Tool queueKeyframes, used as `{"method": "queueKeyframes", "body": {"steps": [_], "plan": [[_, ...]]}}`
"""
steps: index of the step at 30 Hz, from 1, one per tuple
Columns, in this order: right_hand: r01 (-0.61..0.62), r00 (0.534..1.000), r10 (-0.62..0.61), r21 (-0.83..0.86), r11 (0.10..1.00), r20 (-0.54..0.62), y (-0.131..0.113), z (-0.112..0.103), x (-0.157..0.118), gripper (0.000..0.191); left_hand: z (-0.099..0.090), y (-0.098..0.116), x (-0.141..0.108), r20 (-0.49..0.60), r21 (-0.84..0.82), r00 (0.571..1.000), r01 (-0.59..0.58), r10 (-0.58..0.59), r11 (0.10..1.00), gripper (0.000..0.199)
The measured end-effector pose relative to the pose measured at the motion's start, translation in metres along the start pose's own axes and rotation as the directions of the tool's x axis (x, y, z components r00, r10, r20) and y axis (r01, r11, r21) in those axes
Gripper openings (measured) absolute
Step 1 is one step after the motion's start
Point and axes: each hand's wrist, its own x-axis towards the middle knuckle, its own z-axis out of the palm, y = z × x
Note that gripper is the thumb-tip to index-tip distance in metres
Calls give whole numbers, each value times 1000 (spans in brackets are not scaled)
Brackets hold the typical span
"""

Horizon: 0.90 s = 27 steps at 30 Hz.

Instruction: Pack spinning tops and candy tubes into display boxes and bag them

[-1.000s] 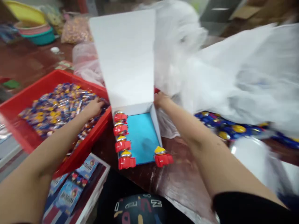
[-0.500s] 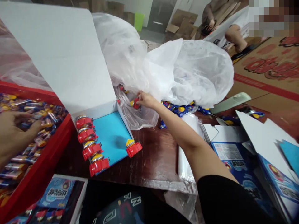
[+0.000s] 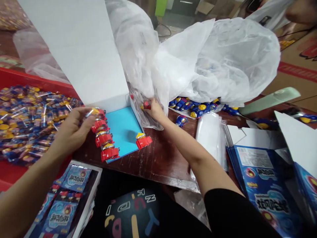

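Observation:
My left hand pinches a small wrapped piece with a yellow end, just left of the open box. Several red toys with silvery and yellow tops line the box's left edge. One more red toy sits at its front right corner. The box has a bright blue floor and a tall white lid standing up. My right hand is closed on a red toy at the mouth of a translucent plastic bag.
A red bin of small wrapped pieces stands at the left. Blue toys lie under the bag. Clear sleeves, printed blue cartons and a pale green handle-like object are to the right. A tray of packs is front left.
My left hand has come out of the red bin to the box's left edge with a wrapped piece. My right hand stays by the bag. The view has shifted.

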Motion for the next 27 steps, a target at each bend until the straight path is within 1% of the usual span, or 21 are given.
{"method": "queueKeyframes", "body": {"steps": [2, 3, 5, 7, 8, 9, 11, 13, 14, 16, 17, 19, 20, 21, 22, 23, 24, 25, 26, 27], "plan": [[35, 999, -35, 40, 999, -2, 3, 7, -15, 58, 10, 13, 1, 58, -14, 992, 110, -109, 994, 41], [53, 999, -52, 56, 997, -9, 5, 7, -22, 56, 13, 18, 1, 90, 6, 987, 137, -137, 991, 45], [95, 995, -92, 78, 992, -49, 3, -2, -40, 55, 18, 26, -1, 147, 46, 983, 106, -112, 993, 50], [193, 977, -177, 142, 971, -119, -6, -20, -61, 55, 21, 33, -4, 194, 22, 980, 48, -52, 999, 51], [272, 957, -245, 192, 943, -154, -12, -32, -72, 54, 22, 37, -6, 222, -3, 975, 28, -26, 1000, 50], [365, 927, -327, 241, 899, -185, -19, -44, -83, 52, 23, 41, -6, 256, -32, 967, 14, -5, 999, 48], [551, 835, -511, 291, 783, -205, -35, -69, -103, 47, 26, 51, -5, 335, -96, 942, 12, 21, 995, 45], [668, 743, -642, 254, 699, -187, -49, -90, -116, 41, 29, 61, -2, 392, -161, 919, 29, 37, 986, 42], [699, 714, -679, 217, 681, -170, -54, -97, -121, 40, 30, 65, 0, 409, -191, 911, 41, 42, 981, 41], [728, 686, -715, 147, 670, -138, -59, -106, -127, 41, 32, 70, 1, 427, -242, 902, 48, 62, 969, 38], [737, 675, -728, 114, 666, -119, -60, -108, -129, 43, 32, 72, 0, 427, -251, 901, 31, 82, 967, 36], [754, 657, -750, 61, 654, -82, -62, -108, -132, 42, 33, 74, -4, 399, -215, 905, -67, 150, 974, 33], [755, 655, -752, 64, 652, -74, -62, -107, -134, 41, 34, 74, -7, 370, -167, 908, -142, 196, 976, 31], [744, 667, -741, 109, 659, -74, -64, -105, -136, 40, 35, 73, -10, 330, -103, 910, -229, 251, 968, 30], [707, 700, -711, 202, 678, -67, -66, -104, -137, 39, 36, 72, -13, 286, -27, 904, -322, 316, 946, 29], [631, 750, -661, 340, 697, -37, -68, -102, -139, 38, 38, 70, -14, 246, 53, 887, -415, 390, 908, 28], [510, 800, -599, 497, 702, 24, -71, -102, -140, 39, 40, 68, -15, 217, 130, 858, -497, 465, 858, 29], [353, 836, -535, 629, 693, 121, -73, -102, -140, 42, 42, 66, -15, 199, 197, 826, -561, 527, 804, 30], [200, 848, -482, 711, 674, 219, -74, -104, -140, 45, 43, 64, -15, 195, 246, 799, -601, 569, 760, 31], [96, 848, -447, 746, 659, 286, -75, -107, -140, 49, 43, 62, -13, 199, 271, 789, -614, 581, 741, 31]]}}
